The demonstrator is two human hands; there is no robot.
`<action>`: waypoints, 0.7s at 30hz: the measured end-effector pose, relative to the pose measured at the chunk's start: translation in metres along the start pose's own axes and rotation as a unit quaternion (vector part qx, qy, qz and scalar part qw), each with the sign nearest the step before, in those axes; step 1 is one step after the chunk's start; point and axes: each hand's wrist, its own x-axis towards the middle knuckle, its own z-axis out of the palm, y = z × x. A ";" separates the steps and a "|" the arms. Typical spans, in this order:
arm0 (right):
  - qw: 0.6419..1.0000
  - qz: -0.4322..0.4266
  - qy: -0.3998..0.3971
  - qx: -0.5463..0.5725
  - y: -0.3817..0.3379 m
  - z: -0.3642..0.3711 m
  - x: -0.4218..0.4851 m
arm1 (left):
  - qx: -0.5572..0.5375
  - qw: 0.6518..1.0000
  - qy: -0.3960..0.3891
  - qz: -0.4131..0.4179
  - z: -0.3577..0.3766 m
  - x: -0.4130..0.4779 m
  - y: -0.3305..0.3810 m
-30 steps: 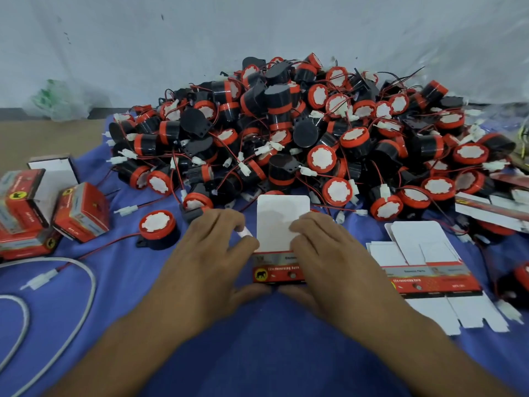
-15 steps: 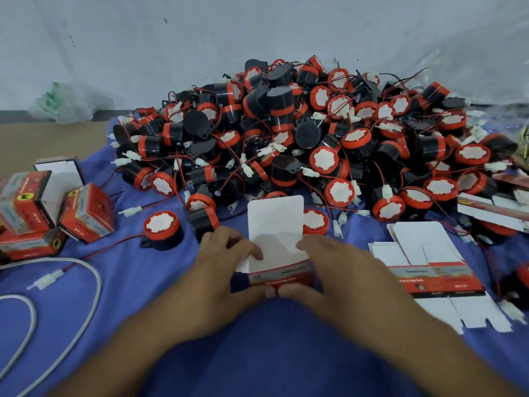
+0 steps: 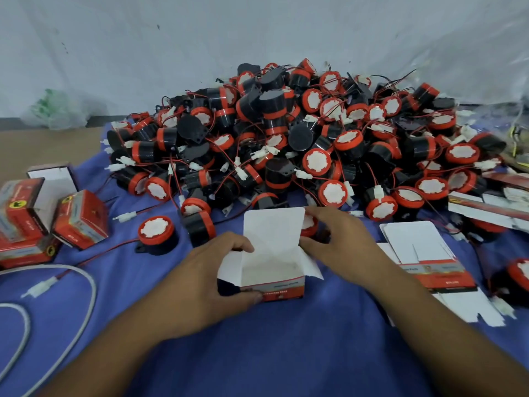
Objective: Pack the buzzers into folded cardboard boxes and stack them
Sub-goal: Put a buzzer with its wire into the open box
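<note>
The left hand (image 3: 206, 279) is seen clamped on the open box (image 3: 272, 277), thumb pressed to the printed red front and fingers curled round the left flap. The right hand (image 3: 343, 242) is laid against the box's right edge, thumb at the foot of the raised lid (image 3: 273, 230) and forefinger up at its top corner, fingers spread and relaxed; whether anything is pinched there cannot be told. The box is stood upright on the blue cloth (image 3: 286, 348) between the two hands, mouth up, and nothing is seen inside it: folded, it is judged, but not yet filled. At ten o'clock from the box a loose buzzer (image 3: 156, 230) is found face up, its red wire trailed away towards eight o'clock, where a white cable (image 3: 86, 296) is looped. At twelve o'clock the pile of buzzers (image 3: 300, 138) is heaped high, black bodies and red caps tangled in wire, its nearest pieces just beside the right fingertips. At nine o'clock a few packed boxes (image 3: 77, 219) are gathered, one leaned on another rather than squarely stacked. At three o'clock flat blanks (image 3: 423, 253) are left unfolded. So only a handful is counted as done, the great bulk is left to be boxed, and a buzzer is judged to be wanted next.
</note>
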 end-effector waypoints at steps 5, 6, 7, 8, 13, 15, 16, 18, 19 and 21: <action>0.996 -0.003 0.084 0.030 0.001 0.010 0.000 | 0.008 1.000 0.012 -0.003 0.001 0.001 -0.002; 0.990 0.010 0.114 0.077 0.000 0.008 0.001 | 0.005 1.000 0.016 -0.004 0.001 0.002 -0.002; 0.981 0.023 0.144 0.126 0.000 0.005 0.002 | 0.005 1.000 0.022 -0.004 0.001 0.002 -0.003; 0.969 0.033 0.173 0.173 -0.001 0.001 0.003 | 0.006 1.000 0.027 -0.003 0.001 0.002 -0.004; 0.856 0.019 0.260 0.446 -0.014 -0.012 0.003 | 0.003 1.000 0.029 -0.003 0.001 0.003 -0.005; 0.820 -0.007 0.250 0.515 -0.024 -0.014 0.000 | 0.001 1.000 0.030 -0.003 0.002 0.003 -0.006; 0.825 -0.032 0.231 0.514 -0.029 -0.014 -0.002 | 0.000 0.999 0.032 -0.003 0.002 0.004 -0.006; 0.864 -0.104 0.177 0.459 -0.037 -0.015 -0.009 | -0.003 0.999 0.033 -0.003 0.002 0.004 -0.006; 0.891 -0.145 0.144 0.405 -0.040 -0.014 -0.013 | -0.005 0.999 0.035 -0.002 0.002 0.004 -0.006; 0.950 -0.218 0.090 0.206 -0.042 -0.008 -0.021 | -0.012 0.999 0.040 0.004 0.003 0.004 -0.006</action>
